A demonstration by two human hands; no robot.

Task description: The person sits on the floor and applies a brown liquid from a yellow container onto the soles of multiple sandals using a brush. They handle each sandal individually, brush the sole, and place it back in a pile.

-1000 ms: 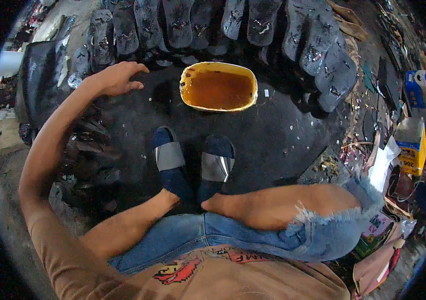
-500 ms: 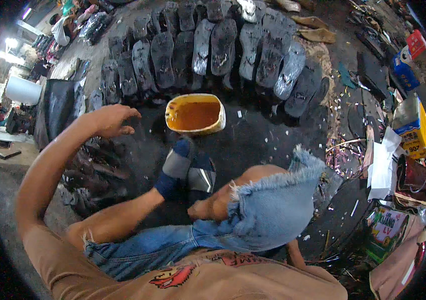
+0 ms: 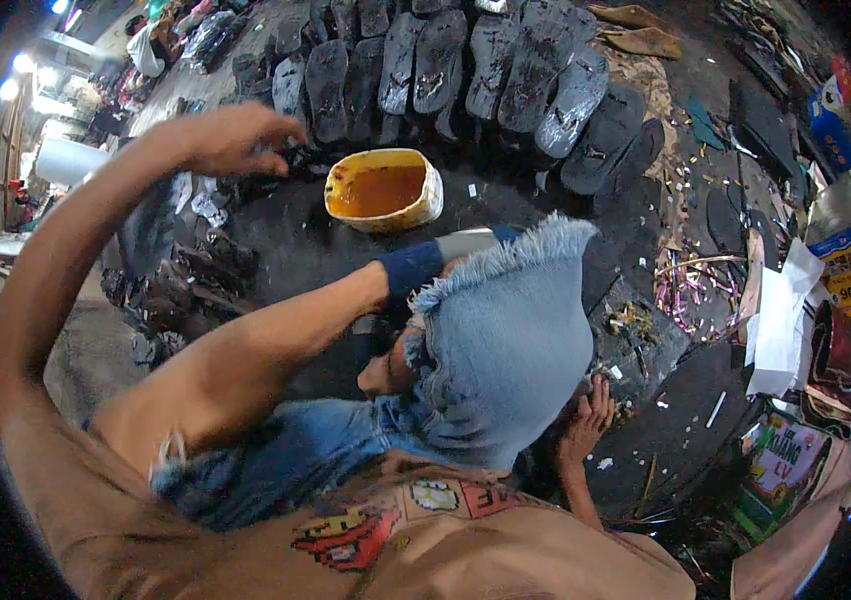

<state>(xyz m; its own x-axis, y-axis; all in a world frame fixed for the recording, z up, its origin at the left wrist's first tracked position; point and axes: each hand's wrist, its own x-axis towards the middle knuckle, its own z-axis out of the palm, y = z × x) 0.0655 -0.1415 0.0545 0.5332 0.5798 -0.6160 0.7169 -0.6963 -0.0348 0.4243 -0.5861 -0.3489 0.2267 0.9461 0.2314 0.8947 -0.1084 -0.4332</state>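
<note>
My left hand [image 3: 246,140] hovers at the far left with bent fingers and the thumb apart, holding nothing. It is left of a yellowish plastic tub [image 3: 433,197], cut open and part filled with amber liquid. Behind the tub, black sandal soles [image 3: 436,70] lie in rows, several with a glossy wet-looking surface. My right hand [image 3: 589,420] rests low on the right, fingers spread on the dark floor beside my denim-covered knee [image 3: 516,350]. A dark flat board [image 3: 646,335] with brownish scraps on it lies just beyond those fingers.
Dark crumpled scraps [image 3: 196,285] lie at left. To the right are pinkish trimmings [image 3: 691,300], a white sheet [image 3: 781,320], a yellow-and-blue box [image 3: 850,245] and a green tin [image 3: 781,470]. My bent legs [image 3: 276,335] fill the middle; a white cylinder [image 3: 71,162] stands far left.
My left hand has risen farther away. My right hand has come into view beside the knee. My legs have shifted, and the tub and soles sit higher in the picture.
</note>
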